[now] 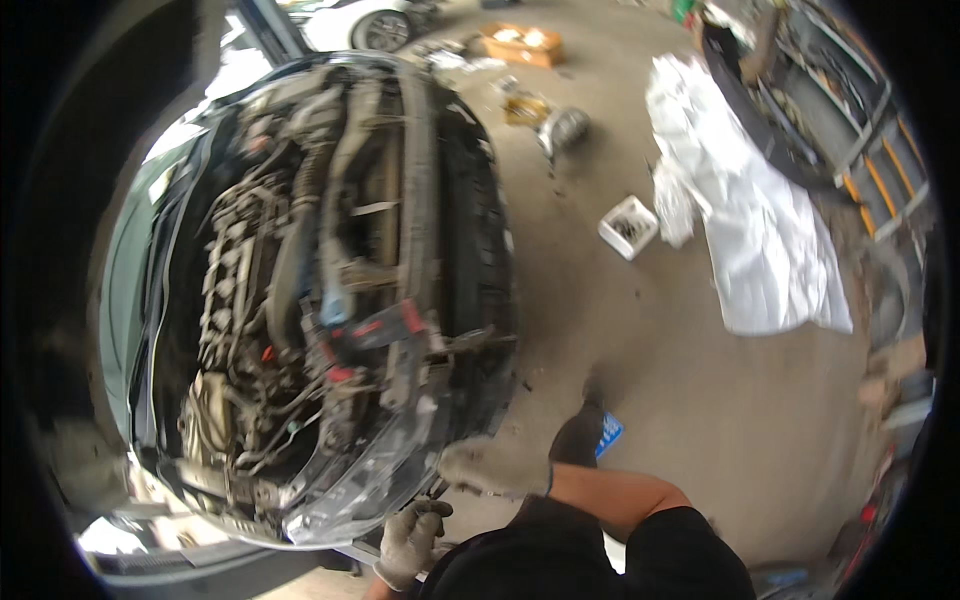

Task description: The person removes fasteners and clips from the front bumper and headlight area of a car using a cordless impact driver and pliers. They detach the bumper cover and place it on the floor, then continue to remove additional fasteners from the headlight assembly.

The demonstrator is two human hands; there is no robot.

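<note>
Both my hands wear grey work gloves, close together at the near front corner of a car [410, 180] with its engine bay exposed. My left hand [408, 540] has its fingers curled beside the clear headlight [350, 490]; whatever lies in them is too small to make out. Over the front edge of the car reaches my right hand [495, 466], smeared by motion, its fingers not clear. A black-and-red power tool [375, 335] rests across the front of the engine bay, blurred.
On the floor to the right lie a white box of small parts [629, 227], a silvery sheet [765, 240] and a blue plate [609, 434]. Farther off are an orange crate [522, 46] and a round metal part [566, 130]. A metal rack [890, 170] stands far right.
</note>
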